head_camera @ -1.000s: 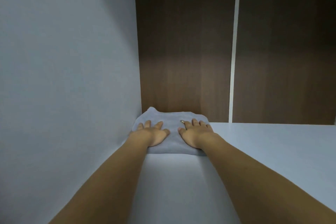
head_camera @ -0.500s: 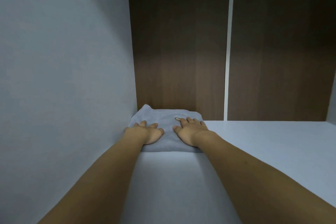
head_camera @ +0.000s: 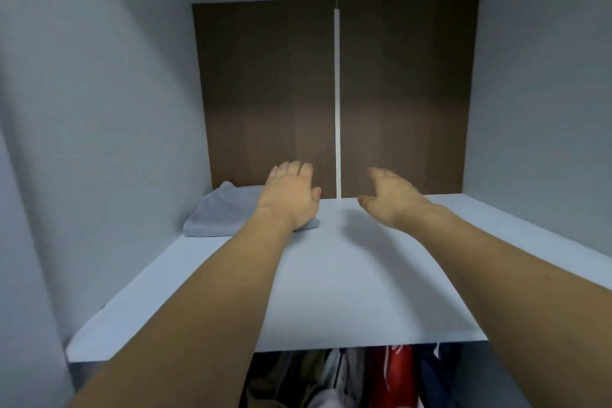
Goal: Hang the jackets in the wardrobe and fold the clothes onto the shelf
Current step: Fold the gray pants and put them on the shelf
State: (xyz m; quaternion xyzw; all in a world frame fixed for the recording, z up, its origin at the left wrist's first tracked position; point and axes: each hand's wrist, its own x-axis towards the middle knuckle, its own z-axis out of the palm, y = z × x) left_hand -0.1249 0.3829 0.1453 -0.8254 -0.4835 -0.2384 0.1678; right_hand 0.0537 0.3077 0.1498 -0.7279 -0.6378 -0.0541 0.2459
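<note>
A folded grey garment lies in the back left corner of the white wardrobe shelf. My left hand hovers over the garment's right end, fingers straight and spread, holding nothing. My right hand is raised above the bare shelf to the right of the garment, fingers relaxed and apart, also with nothing in it. Both forearms stretch in from the bottom of the view. The garment's right edge is partly hidden behind my left wrist.
A dark wood back panel with a white vertical strip closes the shelf space. Grey side walls stand left and right. Below the shelf's front edge hang several garments, among them red, dark blue and beige ones.
Both hands have lifted off the folded garment and shifted right. The view has pulled back, showing the whole shelf and the hanging clothes beneath it.
</note>
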